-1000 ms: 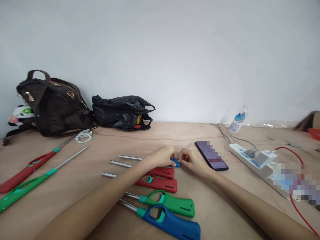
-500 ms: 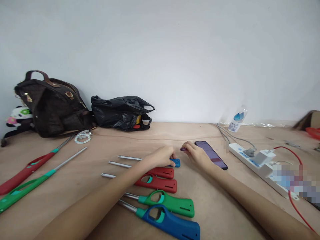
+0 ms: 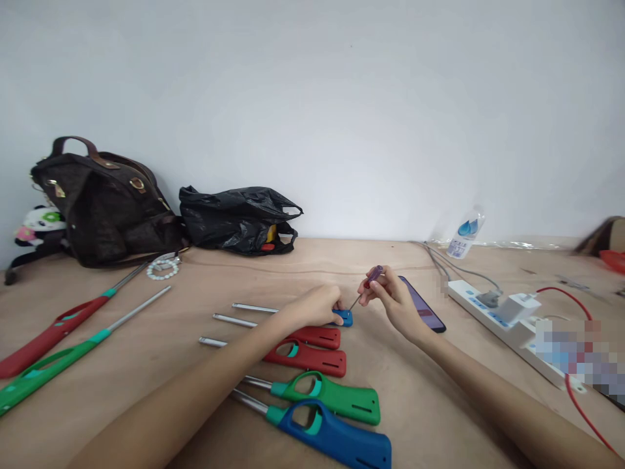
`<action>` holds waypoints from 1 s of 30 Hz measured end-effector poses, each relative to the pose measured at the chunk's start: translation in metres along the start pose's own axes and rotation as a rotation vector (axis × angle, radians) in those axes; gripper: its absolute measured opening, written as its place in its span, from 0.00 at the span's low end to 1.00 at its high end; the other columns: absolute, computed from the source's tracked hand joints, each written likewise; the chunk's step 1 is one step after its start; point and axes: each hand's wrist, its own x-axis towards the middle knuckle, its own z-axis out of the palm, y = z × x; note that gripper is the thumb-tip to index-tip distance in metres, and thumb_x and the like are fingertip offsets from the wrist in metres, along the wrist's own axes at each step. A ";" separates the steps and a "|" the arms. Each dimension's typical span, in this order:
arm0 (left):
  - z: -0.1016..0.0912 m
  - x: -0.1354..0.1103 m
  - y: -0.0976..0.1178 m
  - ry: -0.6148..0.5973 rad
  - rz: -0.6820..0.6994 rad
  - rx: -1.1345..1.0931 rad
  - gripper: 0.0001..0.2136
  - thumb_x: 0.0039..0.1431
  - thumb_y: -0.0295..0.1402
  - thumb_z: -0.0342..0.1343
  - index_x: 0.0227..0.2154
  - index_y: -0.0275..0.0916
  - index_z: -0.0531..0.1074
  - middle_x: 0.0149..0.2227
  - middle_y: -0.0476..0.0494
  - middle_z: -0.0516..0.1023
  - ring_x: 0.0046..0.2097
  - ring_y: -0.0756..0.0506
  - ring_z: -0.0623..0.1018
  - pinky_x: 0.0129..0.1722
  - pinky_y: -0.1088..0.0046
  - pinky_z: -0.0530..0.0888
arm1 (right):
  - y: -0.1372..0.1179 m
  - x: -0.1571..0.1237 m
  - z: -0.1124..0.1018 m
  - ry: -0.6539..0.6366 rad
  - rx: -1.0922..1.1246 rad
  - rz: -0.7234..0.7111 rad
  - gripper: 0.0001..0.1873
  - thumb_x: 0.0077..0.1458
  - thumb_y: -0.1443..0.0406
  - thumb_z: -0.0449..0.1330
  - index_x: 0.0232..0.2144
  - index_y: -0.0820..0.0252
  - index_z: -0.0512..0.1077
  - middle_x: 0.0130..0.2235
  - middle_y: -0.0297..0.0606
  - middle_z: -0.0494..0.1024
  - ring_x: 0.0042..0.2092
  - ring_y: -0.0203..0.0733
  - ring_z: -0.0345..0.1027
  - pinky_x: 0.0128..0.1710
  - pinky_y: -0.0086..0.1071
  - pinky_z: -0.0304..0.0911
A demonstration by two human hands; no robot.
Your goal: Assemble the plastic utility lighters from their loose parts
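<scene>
My left hand (image 3: 315, 305) is closed over the handle of a blue long-necked lighter (image 3: 344, 317) lying on the wooden table (image 3: 195, 345). My right hand (image 3: 393, 296) pinches a small purple-handled screwdriver (image 3: 372, 276), held tilted, with its thin tip pointing down at the blue handle's end. In a row nearer to me lie two red lighters (image 3: 312, 357), a green lighter (image 3: 336, 398) and another blue lighter (image 3: 336, 436), their metal necks pointing left.
A phone (image 3: 426, 311) lies just right of my right hand. A white power strip (image 3: 508, 317) with a charger and red cable is at the right, a small bottle (image 3: 465, 232) behind. Brown bag (image 3: 105, 202), black plastic bag (image 3: 239, 218), bead bracelet (image 3: 163, 267), red and green lighters (image 3: 49, 352) at left.
My right hand left the blue lighter's end, reached toward the phone, picked up the purple screwdriver and brought it back, tip down, to the lighter. My left hand stayed put.
</scene>
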 end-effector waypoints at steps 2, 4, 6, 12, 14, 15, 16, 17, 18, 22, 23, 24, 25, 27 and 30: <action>0.000 0.000 0.000 -0.006 0.008 -0.004 0.02 0.48 0.26 0.62 0.23 0.35 0.75 0.22 0.52 0.74 0.26 0.50 0.70 0.26 0.77 0.60 | 0.001 0.000 0.000 -0.008 -0.013 0.001 0.14 0.60 0.52 0.55 0.38 0.56 0.60 0.32 0.36 0.75 0.28 0.38 0.72 0.30 0.36 0.69; 0.000 0.000 0.000 -0.010 0.010 -0.010 0.03 0.48 0.26 0.62 0.23 0.35 0.75 0.23 0.52 0.74 0.27 0.50 0.70 0.26 0.77 0.60 | 0.001 -0.001 0.000 -0.017 -0.029 0.003 0.15 0.61 0.52 0.54 0.38 0.56 0.60 0.32 0.36 0.75 0.28 0.38 0.72 0.30 0.36 0.69; 0.000 0.000 0.000 -0.014 0.011 -0.015 0.03 0.48 0.25 0.62 0.23 0.35 0.75 0.22 0.53 0.73 0.27 0.50 0.70 0.26 0.77 0.60 | 0.001 -0.001 0.000 -0.024 -0.029 0.005 0.15 0.61 0.52 0.54 0.38 0.56 0.60 0.32 0.36 0.75 0.28 0.38 0.72 0.30 0.36 0.70; 0.000 0.000 -0.001 -0.024 0.026 -0.032 0.04 0.48 0.25 0.62 0.22 0.35 0.74 0.22 0.53 0.71 0.26 0.51 0.69 0.25 0.77 0.58 | 0.001 -0.001 0.001 -0.019 -0.028 -0.006 0.14 0.61 0.53 0.54 0.39 0.56 0.60 0.32 0.36 0.74 0.28 0.37 0.72 0.30 0.35 0.70; 0.001 0.001 -0.002 -0.022 0.031 -0.035 0.05 0.49 0.25 0.62 0.21 0.35 0.73 0.21 0.54 0.69 0.25 0.51 0.68 0.24 0.76 0.58 | 0.001 -0.002 0.001 -0.023 -0.032 -0.008 0.14 0.62 0.53 0.54 0.39 0.56 0.60 0.32 0.36 0.74 0.28 0.37 0.72 0.30 0.36 0.70; 0.001 0.001 -0.003 -0.019 0.034 -0.036 0.05 0.49 0.25 0.62 0.21 0.35 0.73 0.20 0.54 0.68 0.25 0.51 0.67 0.25 0.76 0.58 | 0.001 -0.002 0.001 -0.026 -0.035 -0.011 0.13 0.62 0.53 0.54 0.39 0.56 0.60 0.32 0.36 0.74 0.28 0.37 0.72 0.30 0.36 0.70; 0.001 0.001 -0.003 -0.018 0.039 -0.036 0.05 0.48 0.25 0.62 0.21 0.35 0.72 0.20 0.54 0.68 0.25 0.51 0.67 0.25 0.76 0.58 | 0.001 -0.002 0.001 -0.028 -0.039 -0.014 0.13 0.62 0.54 0.53 0.38 0.57 0.60 0.33 0.36 0.75 0.28 0.37 0.72 0.30 0.36 0.70; 0.001 0.001 -0.004 -0.019 0.044 -0.037 0.05 0.48 0.25 0.62 0.21 0.35 0.72 0.20 0.54 0.68 0.25 0.51 0.67 0.25 0.76 0.58 | 0.001 -0.002 0.001 -0.031 -0.044 -0.019 0.13 0.62 0.54 0.53 0.38 0.57 0.60 0.33 0.37 0.75 0.28 0.37 0.72 0.30 0.36 0.70; 0.001 0.002 -0.004 -0.020 0.050 -0.038 0.05 0.48 0.25 0.62 0.21 0.35 0.72 0.21 0.54 0.68 0.25 0.51 0.67 0.25 0.76 0.58 | 0.001 -0.002 0.001 -0.034 -0.050 -0.024 0.12 0.63 0.54 0.53 0.39 0.57 0.60 0.33 0.37 0.75 0.28 0.37 0.72 0.30 0.36 0.70; 0.002 0.002 -0.005 -0.018 0.060 -0.033 0.06 0.47 0.25 0.63 0.21 0.35 0.71 0.21 0.55 0.68 0.26 0.51 0.68 0.26 0.77 0.59 | 0.001 -0.003 0.000 -0.054 -0.134 -0.046 0.11 0.64 0.56 0.51 0.40 0.56 0.60 0.33 0.37 0.75 0.29 0.38 0.72 0.32 0.36 0.69; 0.002 0.002 -0.005 -0.013 0.059 -0.029 0.06 0.47 0.25 0.63 0.20 0.35 0.71 0.21 0.54 0.68 0.27 0.50 0.68 0.27 0.77 0.59 | 0.001 -0.003 0.000 -0.056 -0.167 -0.056 0.10 0.64 0.56 0.51 0.41 0.56 0.59 0.32 0.37 0.75 0.29 0.38 0.72 0.32 0.36 0.69; 0.002 0.002 -0.005 -0.007 0.054 -0.026 0.07 0.47 0.25 0.63 0.20 0.35 0.70 0.21 0.54 0.68 0.27 0.50 0.68 0.27 0.77 0.60 | 0.000 -0.003 0.000 -0.056 -0.204 -0.068 0.11 0.64 0.57 0.51 0.44 0.56 0.59 0.32 0.36 0.75 0.29 0.39 0.72 0.32 0.36 0.69; 0.002 0.002 -0.005 -0.002 0.049 -0.022 0.07 0.47 0.25 0.63 0.20 0.35 0.70 0.21 0.54 0.68 0.27 0.50 0.69 0.27 0.77 0.60 | -0.001 -0.003 0.000 -0.055 -0.246 -0.083 0.13 0.64 0.57 0.51 0.47 0.55 0.57 0.31 0.35 0.75 0.30 0.39 0.71 0.32 0.36 0.69; 0.003 0.002 -0.006 0.002 0.040 -0.015 0.06 0.47 0.25 0.63 0.21 0.35 0.71 0.22 0.54 0.70 0.28 0.49 0.70 0.28 0.76 0.61 | -0.004 -0.001 0.000 -0.067 -0.349 -0.115 0.17 0.64 0.59 0.50 0.53 0.55 0.54 0.30 0.34 0.74 0.30 0.39 0.71 0.33 0.35 0.68; 0.005 0.001 -0.007 0.006 0.018 -0.009 0.04 0.48 0.26 0.64 0.25 0.36 0.74 0.26 0.52 0.75 0.30 0.48 0.73 0.29 0.76 0.63 | -0.011 0.007 -0.001 -0.137 -0.549 -0.156 0.16 0.63 0.62 0.50 0.53 0.57 0.56 0.29 0.33 0.73 0.30 0.39 0.70 0.34 0.34 0.66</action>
